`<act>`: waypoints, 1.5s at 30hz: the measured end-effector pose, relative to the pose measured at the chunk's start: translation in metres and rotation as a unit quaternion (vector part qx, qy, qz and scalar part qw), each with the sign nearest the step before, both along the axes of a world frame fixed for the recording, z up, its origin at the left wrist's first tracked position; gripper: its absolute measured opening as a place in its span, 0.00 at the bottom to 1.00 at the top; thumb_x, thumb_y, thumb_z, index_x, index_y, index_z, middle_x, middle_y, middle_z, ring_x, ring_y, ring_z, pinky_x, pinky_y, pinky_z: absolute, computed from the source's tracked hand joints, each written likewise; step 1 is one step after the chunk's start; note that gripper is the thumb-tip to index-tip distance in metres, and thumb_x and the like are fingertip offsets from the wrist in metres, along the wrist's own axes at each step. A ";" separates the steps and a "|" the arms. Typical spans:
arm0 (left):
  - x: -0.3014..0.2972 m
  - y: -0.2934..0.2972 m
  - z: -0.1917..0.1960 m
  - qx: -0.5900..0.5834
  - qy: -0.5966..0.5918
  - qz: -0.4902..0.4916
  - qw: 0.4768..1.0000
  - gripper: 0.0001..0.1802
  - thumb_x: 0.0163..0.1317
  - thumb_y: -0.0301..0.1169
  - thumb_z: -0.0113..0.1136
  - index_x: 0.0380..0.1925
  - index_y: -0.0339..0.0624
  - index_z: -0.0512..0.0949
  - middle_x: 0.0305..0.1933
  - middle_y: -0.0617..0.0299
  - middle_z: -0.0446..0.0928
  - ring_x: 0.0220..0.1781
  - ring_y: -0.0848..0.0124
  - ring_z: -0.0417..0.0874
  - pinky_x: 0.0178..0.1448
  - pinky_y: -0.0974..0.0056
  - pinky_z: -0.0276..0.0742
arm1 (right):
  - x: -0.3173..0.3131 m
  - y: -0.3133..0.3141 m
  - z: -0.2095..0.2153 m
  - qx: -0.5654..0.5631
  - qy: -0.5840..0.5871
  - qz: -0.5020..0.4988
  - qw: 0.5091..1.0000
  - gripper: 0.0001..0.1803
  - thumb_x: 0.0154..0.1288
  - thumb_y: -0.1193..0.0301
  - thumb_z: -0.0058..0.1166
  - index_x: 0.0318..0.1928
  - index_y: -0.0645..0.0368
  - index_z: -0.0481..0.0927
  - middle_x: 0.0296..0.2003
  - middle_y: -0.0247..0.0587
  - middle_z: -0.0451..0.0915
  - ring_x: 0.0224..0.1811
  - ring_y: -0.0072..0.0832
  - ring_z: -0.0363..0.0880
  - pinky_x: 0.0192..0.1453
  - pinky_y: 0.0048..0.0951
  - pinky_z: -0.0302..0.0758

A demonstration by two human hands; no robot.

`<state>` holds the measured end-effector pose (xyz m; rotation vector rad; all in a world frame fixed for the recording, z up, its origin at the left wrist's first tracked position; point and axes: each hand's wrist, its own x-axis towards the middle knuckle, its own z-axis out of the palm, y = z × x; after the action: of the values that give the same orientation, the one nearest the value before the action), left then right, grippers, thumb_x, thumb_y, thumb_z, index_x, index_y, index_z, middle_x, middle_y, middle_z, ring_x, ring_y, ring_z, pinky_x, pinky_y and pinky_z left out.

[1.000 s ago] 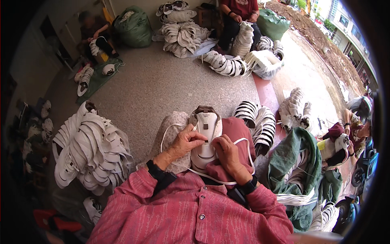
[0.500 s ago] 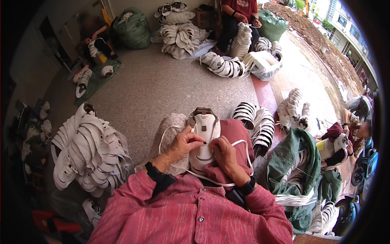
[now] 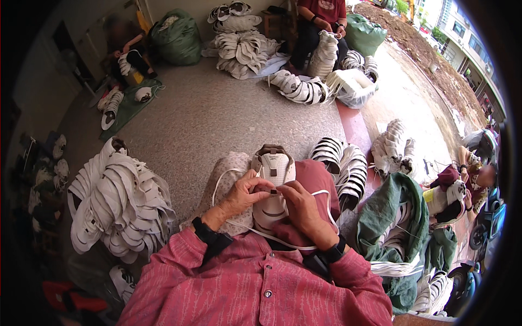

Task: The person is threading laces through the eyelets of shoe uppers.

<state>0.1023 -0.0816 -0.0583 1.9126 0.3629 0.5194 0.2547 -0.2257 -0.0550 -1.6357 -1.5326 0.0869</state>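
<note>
A white shoe upper point(image 3: 276, 165) with a brown collar lies on my lap, its collar end away from me. Over its tongue, my left hand point(image 3: 243, 194) and my right hand point(image 3: 300, 205) meet with thumbs and forefingers pinched. A white shoelace point(image 3: 333, 214) loops out on both sides of the upper and runs back to the fingers; the gripped bits are mostly hidden by the fingertips. A small dark patch shows on the tongue just between the fingertips. The lower part of the upper rests against the reddish cloth on my lap.
A heap of white uppers point(image 3: 122, 201) stands at my left. More stacked uppers point(image 3: 352, 176) and a green sack point(image 3: 397, 217) with a bundle of white laces point(image 3: 397, 268) are at my right. Other people sit with uppers at the far left, the back and the right.
My right hand has shifted slightly up toward the left fingertips, its fingers now stretched further over the tongue. My left hand and the upper have barely moved.
</note>
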 end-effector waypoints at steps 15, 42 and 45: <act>0.001 -0.004 0.003 0.062 0.000 0.028 0.998 0.08 0.56 0.27 0.67 0.33 0.40 0.78 0.34 0.66 0.69 0.35 0.73 0.77 0.39 0.69 0.74 | 0.000 0.005 0.008 -0.032 0.045 0.049 0.997 0.15 0.57 0.78 0.52 0.46 0.51 0.77 0.39 0.39 0.78 0.35 0.43 0.81 0.36 0.39 0.78; -0.137 0.070 0.016 -0.520 -0.365 0.226 0.738 0.14 0.70 0.28 0.46 0.54 0.43 0.72 0.23 0.71 0.59 0.23 0.79 0.60 0.28 0.72 0.59 | 0.157 -0.205 0.045 0.439 0.686 0.183 0.550 0.08 0.60 0.79 0.51 0.41 0.59 0.78 0.42 0.34 0.74 0.52 0.33 0.71 0.75 0.48 0.50; -0.182 0.093 -0.008 -0.485 -0.381 0.295 0.730 0.14 0.71 0.27 0.45 0.53 0.43 0.73 0.23 0.70 0.60 0.22 0.79 0.61 0.24 0.74 0.59 | 0.195 -0.256 0.035 0.449 0.675 0.133 0.570 0.13 0.63 0.77 0.50 0.48 0.61 0.78 0.44 0.39 0.75 0.51 0.34 0.72 0.73 0.48 0.54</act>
<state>-0.0795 0.0113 -0.0660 0.4323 0.5423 1.1883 0.4499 -0.4820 -0.0196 -0.1492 -0.3265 0.4971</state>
